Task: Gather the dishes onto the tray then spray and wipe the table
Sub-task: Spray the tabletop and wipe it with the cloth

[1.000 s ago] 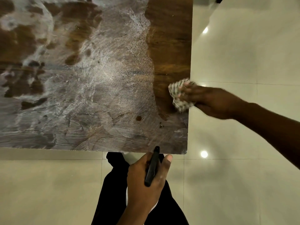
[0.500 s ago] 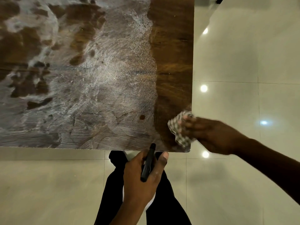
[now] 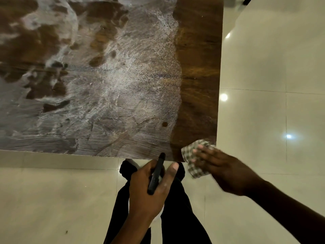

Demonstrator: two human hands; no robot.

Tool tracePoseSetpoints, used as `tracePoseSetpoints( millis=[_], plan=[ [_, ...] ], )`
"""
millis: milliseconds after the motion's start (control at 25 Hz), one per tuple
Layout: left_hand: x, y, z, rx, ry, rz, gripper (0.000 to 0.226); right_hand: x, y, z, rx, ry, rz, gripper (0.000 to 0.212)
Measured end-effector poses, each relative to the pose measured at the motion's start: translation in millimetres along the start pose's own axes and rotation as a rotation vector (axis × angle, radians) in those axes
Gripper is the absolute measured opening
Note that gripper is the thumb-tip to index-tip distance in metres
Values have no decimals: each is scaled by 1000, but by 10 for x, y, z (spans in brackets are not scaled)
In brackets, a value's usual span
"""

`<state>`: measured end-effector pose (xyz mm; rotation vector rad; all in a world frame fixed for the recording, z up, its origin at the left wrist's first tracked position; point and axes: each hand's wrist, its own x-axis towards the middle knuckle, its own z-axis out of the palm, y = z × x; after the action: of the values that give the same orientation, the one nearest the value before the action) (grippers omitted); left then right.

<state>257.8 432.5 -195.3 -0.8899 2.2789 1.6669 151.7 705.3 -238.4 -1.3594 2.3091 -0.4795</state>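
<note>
A dark wooden table (image 3: 198, 71) fills the upper left, most of it covered in white foamy spray smears (image 3: 112, 88); a strip along its right edge is wiped bare. My right hand (image 3: 216, 168) presses a checked cloth (image 3: 191, 159) at the table's near right corner, the cloth partly hanging past the edge. My left hand (image 3: 149, 192) is held just below the near edge and grips a spray bottle, of which only the black trigger (image 3: 155, 175) shows clearly. No dishes or tray are in view.
Pale glossy floor tiles (image 3: 263, 71) with light reflections surround the table on the right and near side. My black-trousered legs (image 3: 177, 217) stand close to the near edge.
My right hand has dragged the cloth down the table's right strip from mid-edge to the near corner. The left hand has stayed put with the bottle.
</note>
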Motion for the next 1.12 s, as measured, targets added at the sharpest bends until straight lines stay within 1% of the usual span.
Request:
tracePoseSetpoints(
  millis=[40, 120, 200, 240, 280, 320, 400, 440, 480, 520, 560, 680, 720, 760, 800, 840, 880, 960, 1040, 1080, 1120],
  plan=[
    [7, 25, -43, -18, 2, -26, 63, -31, 64, -47, -2, 62, 92, 67],
    [37, 72, -112, 15, 24, -24, 60, 81, 15, -39, 6, 244, 354, 60],
    [78, 120, -165, 19, 34, 3, 55, 432, -319, 124, 54, 402, 615, 58],
    [95, 157, -195, -13, 35, 16, 51, 631, -522, 229, 97, 430, 664, 58],
    [112, 193, -228, -42, 35, 36, 45, 791, -714, 326, 128, 416, 623, 59],
    [131, 230, -265, -54, 38, 67, 38, 887, -866, 406, 129, 353, 506, 61],
    [179, 306, -359, -32, 63, 118, 29, 900, -921, 432, 70, 154, 176, 66],
    [197, 324, -402, -20, 74, 122, 31, 847, -795, 353, 34, 71, 49, 66],
    [209, 325, -438, -20, 76, 114, 35, 783, -631, 255, -5, 27, -5, 63],
    [216, 310, -473, -39, 68, 95, 39, 731, -463, 156, -26, 26, 28, 59],
    [216, 293, -516, -77, 49, 69, 40, 704, -308, 55, -10, 72, 139, 57],
    [202, 220, -623, -117, -11, 30, 33, 888, -72, -188, 112, 349, 659, 57],
    [199, 208, -651, -112, -15, 36, 32, 1081, -109, -190, 138, 429, 785, 57],
    [196, 210, -668, -104, -16, 44, 31, 1302, -198, -160, 161, 473, 854, 57],
    [196, 212, -676, -84, -12, 55, 32, 1505, -320, -105, 188, 478, 866, 57],
    [204, 212, -688, -54, 3, 63, 37, 1670, -470, -19, 201, 446, 814, 59],
    [219, 210, -703, -25, 23, 64, 42, 1766, -639, 87, 193, 380, 700, 61],
    [280, 239, -764, -39, 32, 42, 43, 1724, -930, 266, 162, 185, 354, 68],
    [349, 296, -849, -124, -9, 9, 32, 1457, -861, 279, 82, 38, 52, 66],
    [387, 328, -888, -141, -22, 9, 29, 1323, -706, 198, 36, -10, -7, 62],
    [421, 352, -914, -143, -23, 18, 30, 1195, -535, 105, 12, -34, 22, 61]
  ],
)
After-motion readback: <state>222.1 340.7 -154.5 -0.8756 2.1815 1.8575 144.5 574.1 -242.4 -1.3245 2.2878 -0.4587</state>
